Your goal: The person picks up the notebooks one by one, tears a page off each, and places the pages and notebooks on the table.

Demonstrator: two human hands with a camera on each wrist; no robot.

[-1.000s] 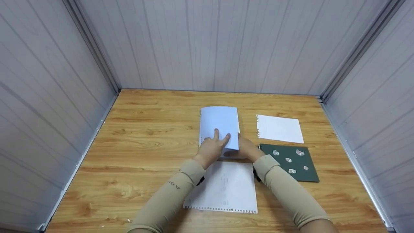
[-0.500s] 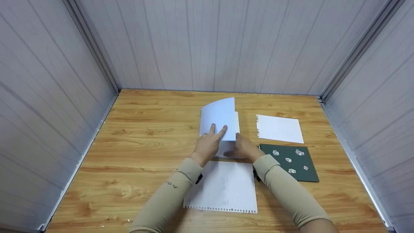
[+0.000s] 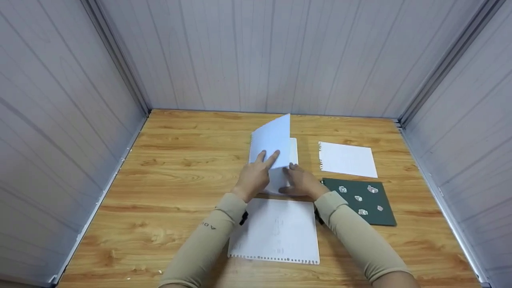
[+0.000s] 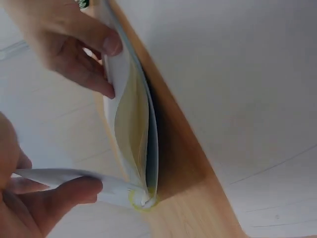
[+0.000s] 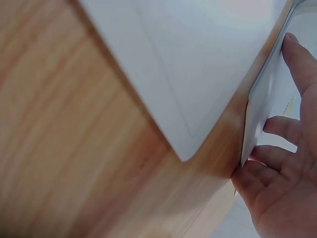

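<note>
A spiral-bound notebook lies at the middle of the table, its raised white leaf (image 3: 272,136) standing tilted over the pages beneath (image 3: 294,149). My left hand (image 3: 254,178) pinches this leaf, two fingers spread over its outer face. The left wrist view shows the thumb and fingers on opposite sides of the leaf, near the yellowish ring binding (image 4: 142,198). My right hand (image 3: 302,183) rests on the lower pages at their near right part. Its thumb and fingers spread along the page edges (image 5: 257,106) in the right wrist view.
A large printed sheet with punched holes (image 3: 276,232) lies in front of the notebook, between the forearms. To the right are a small white torn sheet (image 3: 348,160) and a dark green notebook with stickers (image 3: 378,218). Panel walls (image 3: 256,56) enclose the table's back and sides.
My left hand has lifted the white leaf higher and leftward, uncovering more of the pages under it. My right hand stays at the notebook's near right, its fingers now more visible.
</note>
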